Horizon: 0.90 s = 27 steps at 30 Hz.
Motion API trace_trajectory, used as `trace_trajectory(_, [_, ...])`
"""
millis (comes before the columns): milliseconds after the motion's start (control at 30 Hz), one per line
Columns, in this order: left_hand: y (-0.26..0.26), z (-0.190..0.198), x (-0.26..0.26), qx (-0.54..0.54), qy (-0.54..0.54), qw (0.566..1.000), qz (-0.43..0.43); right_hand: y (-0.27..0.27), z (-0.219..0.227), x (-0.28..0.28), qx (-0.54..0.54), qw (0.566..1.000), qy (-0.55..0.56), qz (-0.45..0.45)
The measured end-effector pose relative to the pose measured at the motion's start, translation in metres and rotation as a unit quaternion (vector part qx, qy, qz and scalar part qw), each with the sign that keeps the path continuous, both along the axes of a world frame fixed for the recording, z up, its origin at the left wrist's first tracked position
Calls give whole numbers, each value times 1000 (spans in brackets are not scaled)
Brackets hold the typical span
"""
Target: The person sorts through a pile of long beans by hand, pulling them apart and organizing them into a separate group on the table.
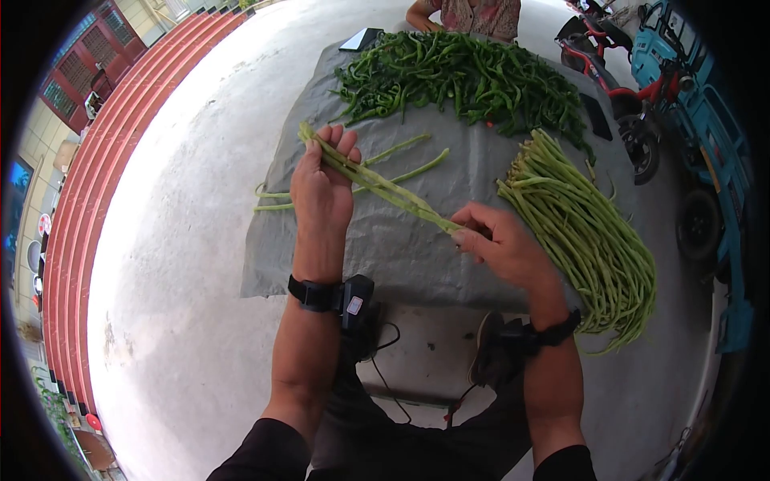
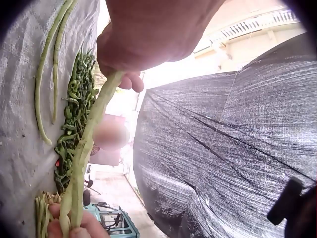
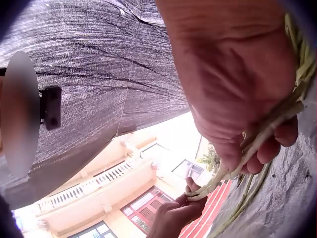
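At the far left we record red steps [image 1: 132, 164], set before a building with red doors [image 1: 90, 64]. Next, a grey cloth [image 1: 401, 264], spread between the steps and the vehicle. On its left part, two loose beans [image 1: 423, 169], long and pale green, lying crosswise and passing behind the left hand [image 1: 323, 178]. That hand, palm turned up, grips one end of the held beans [image 1: 417, 206], thumb laid over them. The held beans, a few slender strands, stretch above the cloth, sloping down toward the right and near side. At the far edge we list a flat object [image 1: 361, 39], then a broad heap of green peppers [image 1: 465, 76], with a seated person [image 1: 481, 16] beyond. The right hand [image 1: 499, 240], well apart from the left, pinches the other end of the strands. Just right of it, one large bean bundle [image 1: 593, 240]; farther off, a dark slab [image 1: 596, 117]. Last, at far right, a blue vehicle [image 1: 726, 160].
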<state>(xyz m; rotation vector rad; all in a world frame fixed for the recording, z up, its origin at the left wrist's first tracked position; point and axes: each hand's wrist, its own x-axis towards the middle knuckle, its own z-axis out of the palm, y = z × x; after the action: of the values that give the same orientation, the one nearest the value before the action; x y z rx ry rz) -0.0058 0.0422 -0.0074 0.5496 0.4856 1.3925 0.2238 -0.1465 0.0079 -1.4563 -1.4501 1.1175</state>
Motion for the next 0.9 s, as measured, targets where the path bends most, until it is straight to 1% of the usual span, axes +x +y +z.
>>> trace_trajectory(133, [0,-1,1,6,-6,1000,-10,-5,3,11,-3,1000,5,-10])
trace_trajectory(267, [-3,1,3,12,34,999,-31,-9,6,21,19,999,-18,-19])
trace_trajectory(400, [-2,-2,2,1,83,996,-19,-13,0,32,36,999,-14,-31])
trace_trajectory(533, [-1,-7,1,-9,125,992,-10,-15,2,38,26,998,-16,-51])
trace_trajectory(667, [3,-16,-4,6,167,986,-13,-16,1,41,29,997,-27,-72])
trace_trajectory(700, [-1,-11,-3,5,182,983,-10,-16,-2,42,35,996,-34,-76])
trace_trajectory(733, [-4,-9,-2,4,198,980,-6,-16,-3,43,43,994,-62,-76])
trace_trajectory(800, [-2,-13,1,22,202,978,-36,-18,-7,46,58,989,-117,-75])
trace_trajectory(900, [-4,-20,4,33,198,977,-76,-21,-9,49,16,977,-203,-67])
